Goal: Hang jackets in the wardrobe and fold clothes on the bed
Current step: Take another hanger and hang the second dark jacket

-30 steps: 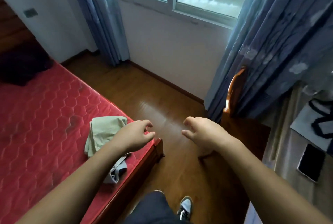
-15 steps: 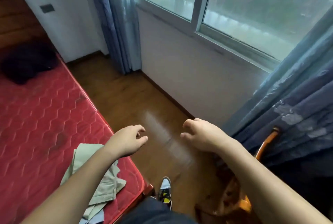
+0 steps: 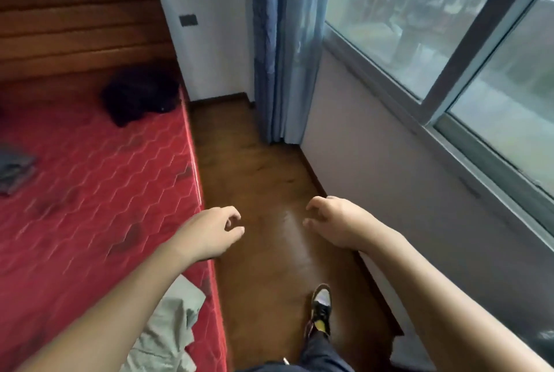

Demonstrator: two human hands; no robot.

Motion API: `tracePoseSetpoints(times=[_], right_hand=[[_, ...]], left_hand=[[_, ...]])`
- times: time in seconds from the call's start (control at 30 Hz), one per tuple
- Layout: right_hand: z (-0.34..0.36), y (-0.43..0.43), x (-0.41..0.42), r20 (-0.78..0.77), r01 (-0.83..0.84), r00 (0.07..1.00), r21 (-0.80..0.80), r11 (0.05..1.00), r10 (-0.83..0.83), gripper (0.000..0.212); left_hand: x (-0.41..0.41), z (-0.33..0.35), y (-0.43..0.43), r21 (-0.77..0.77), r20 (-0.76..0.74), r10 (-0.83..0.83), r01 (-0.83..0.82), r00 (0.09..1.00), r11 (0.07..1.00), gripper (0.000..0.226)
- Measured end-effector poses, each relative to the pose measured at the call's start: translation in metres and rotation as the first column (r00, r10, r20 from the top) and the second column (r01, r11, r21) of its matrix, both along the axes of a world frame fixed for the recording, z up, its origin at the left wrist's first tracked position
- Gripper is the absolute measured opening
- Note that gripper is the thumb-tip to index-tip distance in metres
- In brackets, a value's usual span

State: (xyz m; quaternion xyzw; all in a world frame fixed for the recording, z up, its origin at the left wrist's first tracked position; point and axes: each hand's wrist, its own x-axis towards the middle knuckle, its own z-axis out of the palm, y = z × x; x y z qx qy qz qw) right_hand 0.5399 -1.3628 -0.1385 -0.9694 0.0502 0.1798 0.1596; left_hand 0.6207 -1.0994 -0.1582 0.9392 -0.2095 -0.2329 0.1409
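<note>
Both arms are stretched out forward, over where the bed meets the floor strip by the wall. The left hand (image 3: 209, 233) hangs right over the edge of the bed (image 3: 90, 192), fingers loosely curled, grip slack with nothing in it. The right hand (image 3: 338, 222) is out over the floor (image 3: 263, 180), same deal: fingers bent a bit, grip holding nothing. The two hands are near each other but not touching.

The bed is pretty much the only thing carrying stuff here. It's a bare red quilted mattress with three bits of clothing on it, all well apart from each other. A green garment (image 3: 168, 332) lies crumpled at the near corner, just under the left forearm and partly hidden by it. A black garment (image 3: 141, 96) sits bunched up at the far end, close to the wooden headboard (image 3: 75, 27) and near the mattress edge. A grey garment (image 3: 13, 169) lies flat at the left edge of view. It looks folded, but it's blurry so I can't say more.

Down on the floor there's one shoe (image 3: 321, 308) on the person's foot, with a dark trouser leg above it. A blue curtain (image 3: 281, 42) hangs in the far corner beside the window (image 3: 419, 27), which runs along the right wall. There's a small dark switch (image 3: 188, 20) on the wall next to the headboard.
</note>
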Motion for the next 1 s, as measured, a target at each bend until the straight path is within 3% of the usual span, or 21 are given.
tracePoseSetpoints(times=[0.47, 0.73, 1.0], right_hand=[[-0.007, -0.127, 0.262, -0.032, -0.333, 0.942, 0.069, 0.941, 0.335, 0.044], [-0.012, -0.131, 0.395, -0.013, -0.467, 0.883, 0.082, 0.881, 0.469, 0.044], [-0.016, -0.091, 0.57, -0.055, -0.532, 0.844, 0.04, 0.846, 0.534, 0.046]], left_hand=[[0.162, 0.016, -0.124, -0.047, -0.035, 0.406, -0.407, 0.913, 0.912, 0.038], [0.256, 0.012, -0.129, -0.053, -0.054, 0.565, -0.567, 0.824, 0.822, 0.038], [0.409, -0.01, -0.094, -0.09, -0.104, 0.633, -0.641, 0.767, 0.762, 0.041]])
